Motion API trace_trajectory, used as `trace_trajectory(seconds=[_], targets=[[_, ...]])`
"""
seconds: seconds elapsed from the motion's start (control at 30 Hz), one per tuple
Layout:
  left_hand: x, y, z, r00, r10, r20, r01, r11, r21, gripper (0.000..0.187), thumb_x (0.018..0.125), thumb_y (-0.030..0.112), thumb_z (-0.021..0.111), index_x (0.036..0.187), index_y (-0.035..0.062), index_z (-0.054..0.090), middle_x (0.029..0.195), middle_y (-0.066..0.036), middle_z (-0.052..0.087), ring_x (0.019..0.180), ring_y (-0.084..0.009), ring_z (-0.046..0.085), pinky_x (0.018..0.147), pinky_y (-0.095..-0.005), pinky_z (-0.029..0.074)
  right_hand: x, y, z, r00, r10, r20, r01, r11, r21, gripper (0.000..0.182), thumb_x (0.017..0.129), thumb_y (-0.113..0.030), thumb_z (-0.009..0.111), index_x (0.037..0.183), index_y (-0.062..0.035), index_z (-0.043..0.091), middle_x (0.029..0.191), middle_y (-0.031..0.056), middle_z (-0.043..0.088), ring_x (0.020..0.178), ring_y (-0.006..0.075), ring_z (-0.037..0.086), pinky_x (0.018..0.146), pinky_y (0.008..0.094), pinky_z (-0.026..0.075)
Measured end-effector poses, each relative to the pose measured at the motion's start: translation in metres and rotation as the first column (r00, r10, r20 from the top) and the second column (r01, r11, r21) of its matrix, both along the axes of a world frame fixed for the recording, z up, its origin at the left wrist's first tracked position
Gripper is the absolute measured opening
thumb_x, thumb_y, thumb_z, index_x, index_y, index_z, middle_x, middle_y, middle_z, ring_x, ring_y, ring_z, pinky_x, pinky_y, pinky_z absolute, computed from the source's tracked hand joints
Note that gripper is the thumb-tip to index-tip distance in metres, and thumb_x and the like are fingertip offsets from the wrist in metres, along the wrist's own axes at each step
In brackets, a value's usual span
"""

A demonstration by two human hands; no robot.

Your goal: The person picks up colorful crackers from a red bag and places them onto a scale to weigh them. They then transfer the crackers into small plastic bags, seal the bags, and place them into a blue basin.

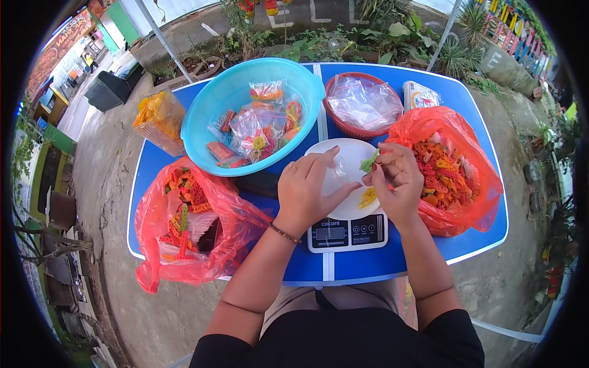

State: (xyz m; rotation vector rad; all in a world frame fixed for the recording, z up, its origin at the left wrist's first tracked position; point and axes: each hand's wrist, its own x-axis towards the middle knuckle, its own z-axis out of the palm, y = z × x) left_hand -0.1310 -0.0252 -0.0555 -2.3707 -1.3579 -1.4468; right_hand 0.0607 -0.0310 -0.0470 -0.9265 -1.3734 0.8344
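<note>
My left hand (307,187) holds a small clear plastic bag (343,168) open over the white plate (343,153) of a digital kitchen scale (347,233). Just to its right, my right hand (397,179) pinches a green cracker piece (369,162) at the bag's mouth. A yellow cracker piece (367,197) shows below that hand on the plate. Beside my right hand lies a red plastic bag (457,221) of loose colourful crackers (440,172).
A blue basin (205,116) holds several filled small bags. A red basket (362,103) holds clear plastic bags. Another red bag of crackers (190,227) sits at the left, a clear tub of yellow snacks (158,119) behind it, all on a blue folding table (356,264).
</note>
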Motion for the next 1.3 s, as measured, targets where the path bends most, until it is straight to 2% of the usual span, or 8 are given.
trace_trajectory(seconds=[0.1, 0.3, 0.6, 0.7, 0.8, 0.93, 1.03, 1.3], targets=[[0.002, 0.0, -0.004, 1.0, -0.012, -0.014, 0.013, 0.999, 0.045, 0.07, 0.065, 0.037, 0.094, 0.124, 0.0091, 0.069, 0.09, -0.001, 0.069, 0.068, -0.015, 0.062, 0.065, -0.031, 0.051, -0.003, -0.005, 0.007, 0.958, 0.097, -0.269, -0.112, 0.993, -0.042, 0.039, 0.092, 0.009, 0.061, 0.13, 0.0021, 0.055, 0.092, 0.0066, 0.068, 0.083, 0.0133, 0.071, 0.073, 0.0245, 0.058], [0.006, -0.004, -0.002, 0.999, -0.043, -0.029, 0.044, 0.998, 0.041, 0.072, 0.063, 0.038, 0.095, 0.125, 0.01, 0.07, 0.09, -0.001, 0.069, 0.069, -0.0151, 0.063, 0.065, -0.0305, 0.05, 0.011, -0.002, 0.001, 0.955, 0.049, 0.293, -0.084, 0.991, 0.107, 0.024, 0.088, 0.008, 0.067, 0.109, -0.0017, 0.073, 0.091, 0.0041, 0.071, 0.08, 0.011, 0.066, 0.074, 0.0274, 0.051], [0.008, -0.004, -0.002, 0.996, -0.081, -0.04, 0.084, 0.993, 0.081, 0.07, 0.064, 0.035, 0.094, 0.125, 0.0098, 0.069, 0.09, -0.004, 0.069, 0.079, -0.0208, 0.067, 0.07, -0.0328, 0.052, 0.004, -0.005, -0.001, 0.966, 0.069, 0.248, -0.078, 0.997, 0.029, 0.018, 0.082, 0.002, 0.075, 0.098, -0.0036, 0.077, 0.091, 0.0061, 0.073, 0.083, 0.0173, 0.065, 0.072, 0.0289, 0.049], [0.008, -0.004, -0.004, 0.992, -0.107, -0.069, 0.113, 0.99, 0.081, 0.068, 0.065, 0.034, 0.094, 0.124, 0.0099, 0.07, 0.091, -0.004, 0.07, 0.08, -0.0214, 0.068, 0.07, -0.0332, 0.052, 0.008, 0.007, 0.0, 0.881, 0.024, 0.472, -0.191, 0.932, 0.309, 0.017, 0.082, 0.002, 0.074, 0.098, -0.003, 0.077, 0.091, 0.0062, 0.072, 0.08, 0.0166, 0.065, 0.071, 0.028, 0.049], [0.007, -0.004, -0.003, 0.997, -0.079, -0.003, 0.079, 0.996, 0.04, 0.065, 0.067, 0.033, 0.093, 0.122, 0.0079, 0.07, 0.09, -0.006, 0.07, 0.079, -0.023, 0.068, 0.07, -0.0343, 0.053, 0.008, 0.002, 0.016, 0.948, 0.129, 0.292, -0.176, 0.974, 0.14, 0.018, 0.081, 0.001, 0.076, 0.098, -0.0037, 0.076, 0.09, 0.0064, 0.072, 0.079, 0.016, 0.064, 0.072, 0.0283, 0.049], [0.004, -0.003, 0.001, 0.998, -0.028, 0.051, 0.027, 1.0, 0.015, 0.06, 0.071, 0.035, 0.091, 0.119, 0.0062, 0.07, 0.089, -0.005, 0.069, 0.079, -0.0212, 0.068, 0.07, -0.0334, 0.052, 0.035, -0.002, 0.041, 0.825, 0.236, 0.513, -0.093, 0.953, -0.288, 0.026, 0.079, -0.002, 0.079, 0.105, -0.004, 0.075, 0.095, 0.0091, 0.071, 0.091, 0.0204, 0.066, 0.08, 0.0325, 0.051], [0.003, -0.005, 0.003, 0.998, -0.011, 0.064, 0.012, 1.0, -0.004, 0.06, 0.07, 0.033, 0.092, 0.118, 0.0031, 0.07, 0.086, -0.009, 0.069, 0.077, -0.0248, 0.068, 0.07, -0.035, 0.053, 0.055, 0.008, 0.02, 0.647, 0.307, 0.698, -0.309, 0.942, -0.128, 0.029, 0.076, -0.003, 0.081, 0.104, -0.0045, 0.075, 0.096, 0.0099, 0.07, 0.089, 0.0245, 0.067, 0.08, 0.0367, 0.052], [0.005, -0.005, 0.003, 1.0, -0.007, 0.017, 0.006, 1.0, 0.02, 0.06, 0.071, 0.035, 0.091, 0.118, 0.005, 0.07, 0.087, -0.006, 0.068, 0.079, -0.0227, 0.067, 0.071, -0.0341, 0.051, 0.047, 0.007, 0.027, 0.653, 0.3, 0.695, -0.185, 0.954, -0.238, 0.029, 0.075, -0.001, 0.08, 0.103, -0.0043, 0.071, 0.089, 0.0096, 0.067, 0.077, 0.0247, 0.066, 0.07, 0.0375, 0.051]])
